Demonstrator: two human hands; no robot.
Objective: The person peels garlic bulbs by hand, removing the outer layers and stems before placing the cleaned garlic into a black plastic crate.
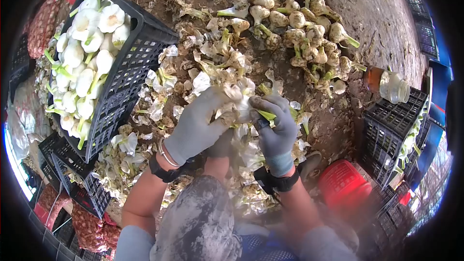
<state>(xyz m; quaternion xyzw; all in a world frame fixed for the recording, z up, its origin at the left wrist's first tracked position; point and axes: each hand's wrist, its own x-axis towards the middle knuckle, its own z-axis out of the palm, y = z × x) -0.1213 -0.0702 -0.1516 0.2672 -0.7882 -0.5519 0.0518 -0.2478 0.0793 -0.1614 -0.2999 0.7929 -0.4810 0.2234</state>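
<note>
My left hand (198,121), in a pale grey glove, is closed at the fingertips around a garlic bulb (243,108) and its loose outer skin. My right hand (277,128), in a darker grey glove, grips the same bulb from its stem side, and a green piece of stem (267,115) sticks out between the fingers. Most of the bulb is hidden by the fingers, and the left fingertips are a little blurred. Torn garlic skins (200,82) lie under and around both hands.
A black crate (140,53) of cleaned white garlic stands tilted at the left. Unpeeled garlic bulbs (314,34) are heaped at the back right. On the right are a glass jar (394,89), another black crate (389,123) and a red bucket (344,183).
</note>
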